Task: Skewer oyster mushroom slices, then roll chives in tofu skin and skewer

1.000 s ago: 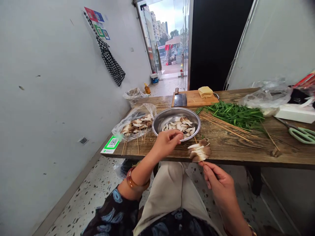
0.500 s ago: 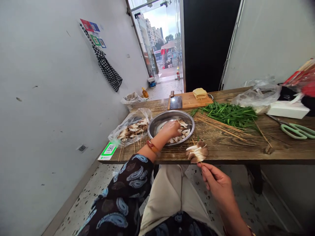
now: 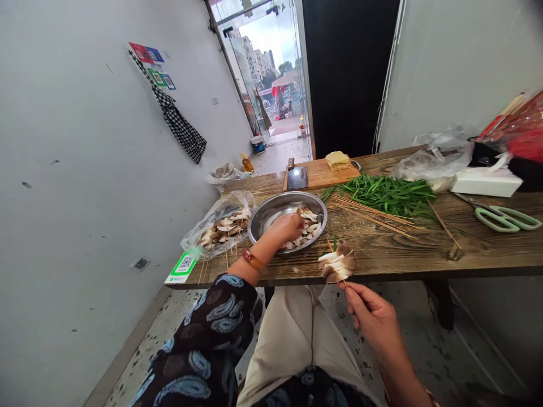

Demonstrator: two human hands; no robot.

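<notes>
My right hand (image 3: 375, 316) is closed on the lower end of a bamboo skewer of mushrooms (image 3: 338, 263). Several brown-and-white slices are threaded on it, held up at the table's front edge. Inside a steel bowl (image 3: 259, 233), my left hand (image 3: 292, 227) reaches down with bent fingers among loose mushroom pieces (image 3: 311, 229). Its fingertips are partly hidden, so what they pinch cannot be made out. Left of the bowl, finished-looking mushroom skewers (image 3: 223, 230) lie on a clear plastic bag (image 3: 197, 229).
Bare bamboo skewers (image 3: 373, 217) and cut green chives (image 3: 390, 195) lie right of the bowl. Behind stand a cutting board (image 3: 320, 174), a cleaver (image 3: 297, 178) and stacked tofu sheets (image 3: 338, 160). Green-handled scissors (image 3: 504, 219) and a white tissue box (image 3: 486, 182) are far right.
The whole view has shifted slightly. My left hand is still in the bowl, its fingers now a little more bent; my right hand holds the mushroom skewer as before.
</notes>
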